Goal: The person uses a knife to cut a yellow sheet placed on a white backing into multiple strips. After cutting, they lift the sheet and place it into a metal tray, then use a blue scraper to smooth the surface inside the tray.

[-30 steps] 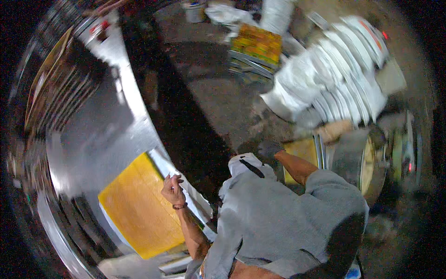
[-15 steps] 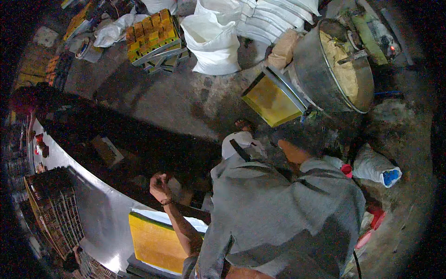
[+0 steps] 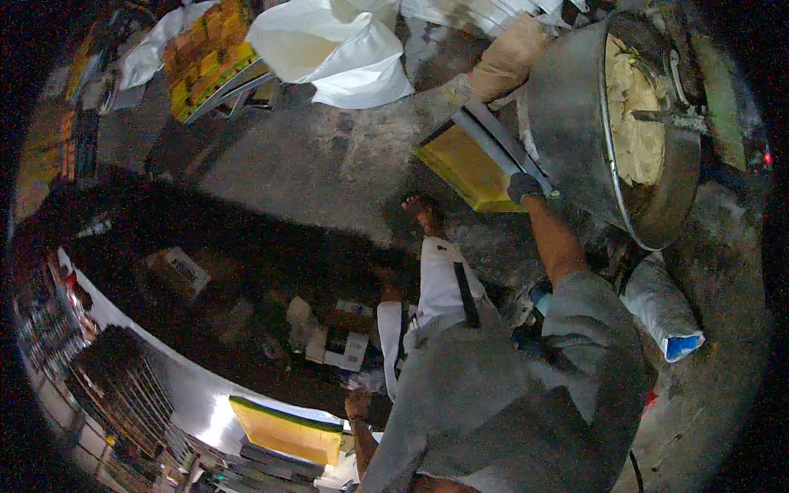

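Observation:
My right hand [image 3: 524,189], dark grey as if gloved or wrapped in cloth, reaches down to the near right corner of a yellow rectangular tray [image 3: 472,164]. The tray leans with other metal-edged trays on the floor beside a large metal mixing bowl [image 3: 567,107]. My fingers there are hidden, so I cannot see a grip. By the edge of the metal table [image 3: 193,370] hangs my left hand [image 3: 357,404], bare and blurred. To its left, a yellow rectangular slab or tray [image 3: 288,431] lies on the table.
Pale dough [image 3: 633,115] fills part of the tilted bowl. An opened white sack [image 3: 329,57] stands at the back, left of a brown paper bag [image 3: 508,62]. Yellow trays [image 3: 205,57] are stacked at far left. Another sack [image 3: 664,308] lies at right.
My right arm has stretched forward and its hand now shows at the yellow tray by the bowl. The left hand has dropped back toward the table edge. The whole view has shifted.

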Action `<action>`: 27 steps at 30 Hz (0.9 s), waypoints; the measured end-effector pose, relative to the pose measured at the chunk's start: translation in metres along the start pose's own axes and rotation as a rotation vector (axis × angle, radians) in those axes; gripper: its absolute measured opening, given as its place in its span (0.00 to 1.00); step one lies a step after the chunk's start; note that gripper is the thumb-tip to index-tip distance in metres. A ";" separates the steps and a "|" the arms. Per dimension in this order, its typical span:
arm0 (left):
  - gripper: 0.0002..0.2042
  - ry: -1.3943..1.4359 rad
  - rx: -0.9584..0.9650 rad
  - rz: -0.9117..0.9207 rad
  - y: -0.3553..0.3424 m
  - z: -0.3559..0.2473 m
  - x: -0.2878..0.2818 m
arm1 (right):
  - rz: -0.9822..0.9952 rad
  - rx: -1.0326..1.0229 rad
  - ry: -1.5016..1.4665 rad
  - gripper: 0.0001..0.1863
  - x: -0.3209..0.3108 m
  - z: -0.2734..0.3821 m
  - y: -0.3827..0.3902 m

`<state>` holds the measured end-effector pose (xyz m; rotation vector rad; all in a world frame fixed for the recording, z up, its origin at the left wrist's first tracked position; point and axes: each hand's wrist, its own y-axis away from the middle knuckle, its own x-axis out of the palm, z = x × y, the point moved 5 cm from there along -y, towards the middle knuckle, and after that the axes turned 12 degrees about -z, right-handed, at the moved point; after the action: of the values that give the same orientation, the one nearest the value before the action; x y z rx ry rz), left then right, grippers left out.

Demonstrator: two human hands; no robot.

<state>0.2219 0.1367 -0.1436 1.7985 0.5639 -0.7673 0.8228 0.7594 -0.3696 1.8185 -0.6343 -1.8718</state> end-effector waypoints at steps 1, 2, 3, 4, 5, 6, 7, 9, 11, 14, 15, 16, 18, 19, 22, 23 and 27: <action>0.16 -0.212 -0.038 0.077 0.003 -0.001 0.000 | -0.013 0.012 -0.005 0.17 0.003 -0.010 -0.011; 0.17 -0.357 -0.065 0.154 0.004 -0.012 0.006 | -0.036 0.003 -0.012 0.17 0.005 -0.015 -0.022; 0.18 -0.481 -0.049 0.210 -0.001 -0.026 0.005 | -0.047 0.010 -0.045 0.18 0.012 -0.019 -0.030; 0.19 -0.592 0.012 0.250 -0.010 -0.045 0.004 | -0.063 0.019 -0.071 0.19 0.016 -0.023 -0.038; 0.18 -0.720 0.210 0.212 -0.018 -0.069 -0.001 | -0.087 -0.027 -0.055 0.20 0.029 -0.030 -0.045; 0.17 -0.845 0.414 0.179 -0.027 -0.090 -0.011 | -0.107 -0.069 -0.040 0.21 0.048 -0.040 -0.052; 0.16 -0.612 0.461 0.050 -0.037 -0.101 -0.031 | -0.118 -0.110 -0.032 0.22 0.064 -0.045 -0.055; 0.15 -0.299 0.429 -0.065 -0.071 -0.155 -0.056 | -0.297 -0.045 -0.165 0.25 0.089 -0.039 -0.055; 0.15 -0.142 0.200 -0.013 -0.074 -0.231 -0.033 | -0.382 0.046 -0.191 0.27 0.089 -0.023 -0.077; 0.15 -0.026 0.190 -0.003 -0.051 -0.335 -0.043 | -0.230 0.287 -0.197 0.31 0.045 0.050 -0.052; 0.15 -0.035 0.179 0.030 -0.048 -0.339 -0.043 | -0.223 0.317 -0.173 0.32 0.032 0.063 -0.042; 0.16 -0.039 0.167 0.061 -0.045 -0.343 -0.040 | -0.263 0.307 -0.146 0.32 0.032 0.071 -0.034; 0.16 -0.152 0.256 0.127 -0.046 -0.312 -0.030 | -0.448 0.192 -0.045 0.32 0.043 0.079 -0.025; 0.18 -0.095 0.245 0.074 -0.038 -0.288 -0.022 | -0.556 0.127 0.014 0.33 0.052 0.080 -0.025; 0.18 -0.017 0.108 0.101 -0.018 -0.238 -0.011 | -0.533 0.190 0.109 0.32 0.041 0.100 -0.029; 0.18 -0.111 0.117 0.105 -0.014 -0.202 -0.009 | -0.462 0.248 0.134 0.30 0.029 0.110 -0.029; 0.17 -0.281 0.099 0.134 0.008 -0.138 0.005 | -0.270 0.317 -0.012 0.27 0.014 0.113 -0.039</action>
<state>0.2633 0.2640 -0.1093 1.7595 0.2219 -0.9486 0.7093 0.7829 -0.4018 2.1882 -0.7576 -2.0480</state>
